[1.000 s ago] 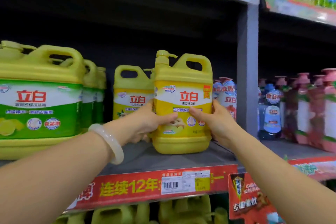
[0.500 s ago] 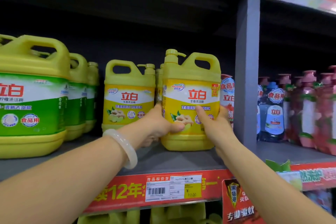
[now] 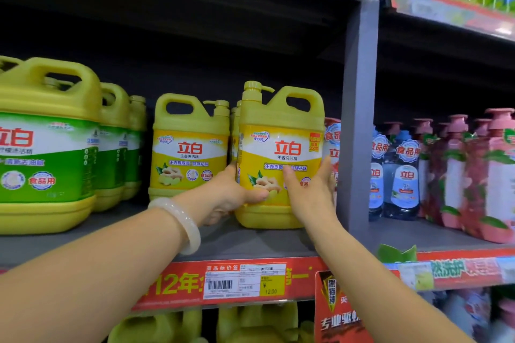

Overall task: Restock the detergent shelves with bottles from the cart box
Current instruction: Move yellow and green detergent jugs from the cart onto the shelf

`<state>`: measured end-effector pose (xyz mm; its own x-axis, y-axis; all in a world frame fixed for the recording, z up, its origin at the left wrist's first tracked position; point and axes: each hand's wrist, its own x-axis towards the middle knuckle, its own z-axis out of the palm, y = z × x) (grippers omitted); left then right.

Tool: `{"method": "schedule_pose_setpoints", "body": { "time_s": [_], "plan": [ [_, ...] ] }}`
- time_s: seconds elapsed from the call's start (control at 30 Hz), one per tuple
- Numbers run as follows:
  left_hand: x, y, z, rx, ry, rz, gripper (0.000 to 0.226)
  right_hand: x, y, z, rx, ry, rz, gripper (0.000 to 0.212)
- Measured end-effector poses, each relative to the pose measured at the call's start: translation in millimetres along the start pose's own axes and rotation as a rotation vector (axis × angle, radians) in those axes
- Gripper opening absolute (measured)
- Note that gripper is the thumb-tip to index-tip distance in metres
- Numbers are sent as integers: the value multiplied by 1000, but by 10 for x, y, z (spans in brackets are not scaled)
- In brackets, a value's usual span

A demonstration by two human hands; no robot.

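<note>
A yellow pump-top detergent bottle [image 3: 281, 147] with a yellow label stands on the grey shelf [image 3: 242, 242], close to the upright post. My left hand [image 3: 231, 192] grips its lower left side, thumb across the front. My right hand [image 3: 309, 192] rests flat against its lower right front, fingers spread. A matching yellow bottle [image 3: 189, 147] stands to the left, further back, and another is partly hidden behind the held one. The cart box is out of view.
Big green-labelled jugs [image 3: 47, 147] fill the shelf's left end. A grey post [image 3: 358, 120] divides off blue bottles [image 3: 401, 175] and pink pump bottles [image 3: 496, 175] on the right. A red price strip [image 3: 245, 281] runs along the shelf edge, with more yellow jugs [image 3: 250, 326] below.
The yellow bottle has slid deeper and rightward on the shelf toward the post. My right hand has loosened from a grip to a flat, spread touch.
</note>
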<state>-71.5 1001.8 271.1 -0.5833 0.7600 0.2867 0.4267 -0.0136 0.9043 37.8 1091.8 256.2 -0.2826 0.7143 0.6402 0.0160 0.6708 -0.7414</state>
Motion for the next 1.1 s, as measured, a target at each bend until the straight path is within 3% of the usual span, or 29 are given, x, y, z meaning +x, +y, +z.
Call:
{"method": "schedule_pose_setpoints", "body": {
  "time_s": [0.23, 0.33, 0.4, 0.57, 0.73, 0.9, 1.0, 1.1],
  "plan": [
    [-544, 147, -184, 634, 208, 236, 72, -254, -146, 159, -331, 19, -547, 64],
    [-852, 175, -483, 931, 316, 328, 57, -417, -437, 354, -337, -101, -676, 61],
    [-1075, 112, -776, 1104, 384, 302, 56, -584, -689, 526, -342, -218, -728, 63],
    [-1947, -168, -1596, 1422, 466, 55, 59, -1328, -1312, 1061, -374, -445, -885, 68],
    [-3243, -517, -2583, 1645, 390, -305, 59, -2516, -2036, 1694, -361, -718, -1060, 65],
    [-4807, -757, -3600, 1644, 305, -676, 58, -4012, -2827, 2327, -216, -974, -1165, 59],
    [-5680, -987, -4113, 1585, 322, -889, 62, -4876, -3190, 2695, -168, -1094, -1180, 49],
    [-6388, -1234, -4447, 1497, 330, -1024, 67, -5581, -3414, 3014, -145, -1230, -1175, 53]
  ]
}}
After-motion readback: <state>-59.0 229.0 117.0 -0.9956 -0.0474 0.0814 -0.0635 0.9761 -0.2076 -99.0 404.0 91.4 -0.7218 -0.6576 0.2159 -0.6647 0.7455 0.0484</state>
